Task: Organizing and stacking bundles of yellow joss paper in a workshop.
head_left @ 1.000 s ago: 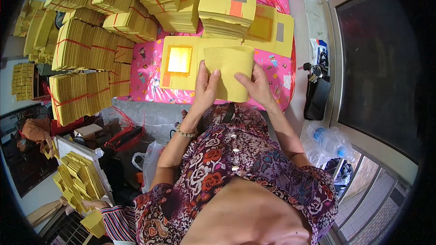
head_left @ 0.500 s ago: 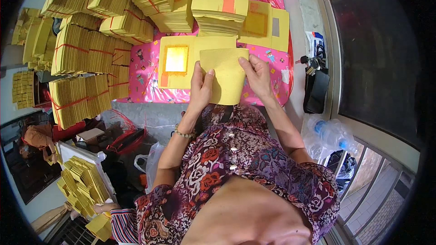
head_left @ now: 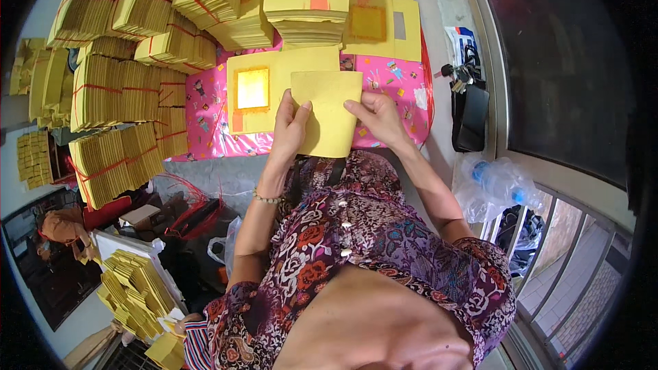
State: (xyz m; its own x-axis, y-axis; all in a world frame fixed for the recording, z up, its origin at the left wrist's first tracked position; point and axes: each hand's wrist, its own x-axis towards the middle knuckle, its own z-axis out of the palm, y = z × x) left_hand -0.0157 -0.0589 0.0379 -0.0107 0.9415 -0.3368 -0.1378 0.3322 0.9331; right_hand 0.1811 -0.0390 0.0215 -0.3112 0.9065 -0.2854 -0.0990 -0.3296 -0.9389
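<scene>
A yellow paper sheet (head_left: 329, 113) is held up in front of my chest, over the near edge of the table. My left hand (head_left: 293, 127) grips its left side, thumb in front and fingers behind. My right hand (head_left: 378, 116) pinches the right edge near the top, with its thumb on the face toward me. Just behind lies another yellow sheet (head_left: 284, 65), bearing a shiny gold foil square (head_left: 251, 89) bordered in orange. Whether the held paper is one layer or folded cannot be made out.
Tied yellow paper bundles (head_left: 103, 96) rise at the left. A tall paper stack (head_left: 306, 0) stands on the pink patterned cover (head_left: 397, 89). Keys (head_left: 466, 72) and a black phone (head_left: 474, 116) lie right. A co-worker's striped sleeve (head_left: 197, 336) shows lower left, near loose yellow papers.
The held sheet looks flatter than before, when its right side curved. My right hand sits lower along the edge. The whole view has shifted slightly.
</scene>
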